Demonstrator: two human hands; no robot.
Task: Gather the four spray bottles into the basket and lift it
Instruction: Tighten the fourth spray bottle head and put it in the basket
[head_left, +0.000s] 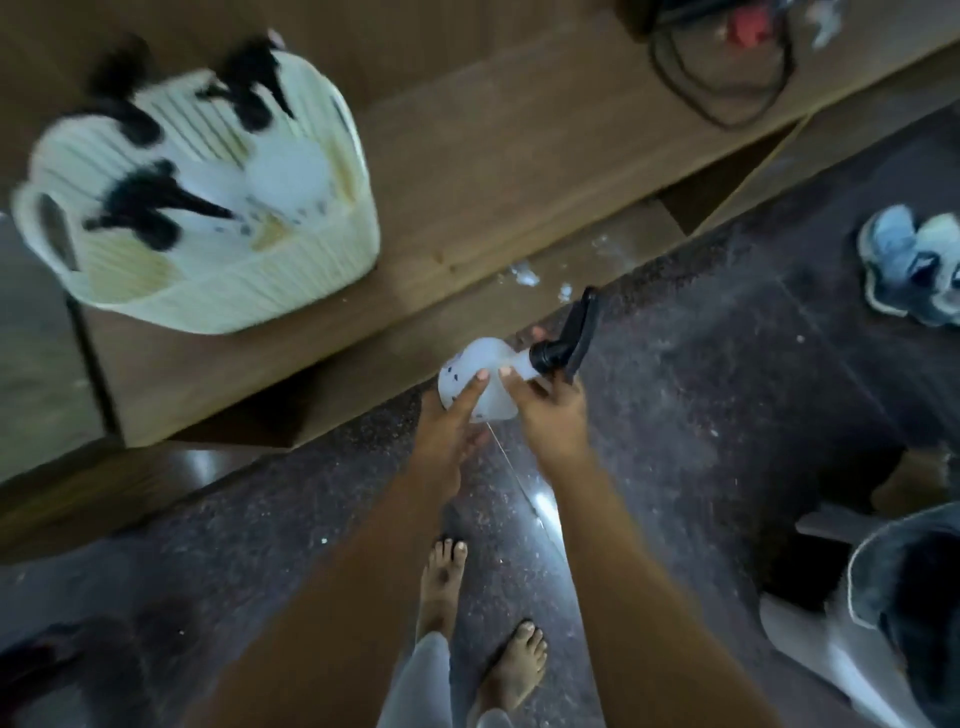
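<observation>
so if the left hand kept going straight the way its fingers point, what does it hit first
Probably the wooden counter: the left hand, holding the spray bottle, points up-frame toward its edge. The basket sits off to the left. Depth is unclear.

Cream ribbed basket, translucent white spray bottle with black trigger, brown wooden counter

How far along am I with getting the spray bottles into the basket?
Three black spray heads already show inside the cream basket on the wooden ledge, though blurred. The fourth spray bottle is held by both the left hand and right hand. Dropping it in and lifting the basket remain.
</observation>
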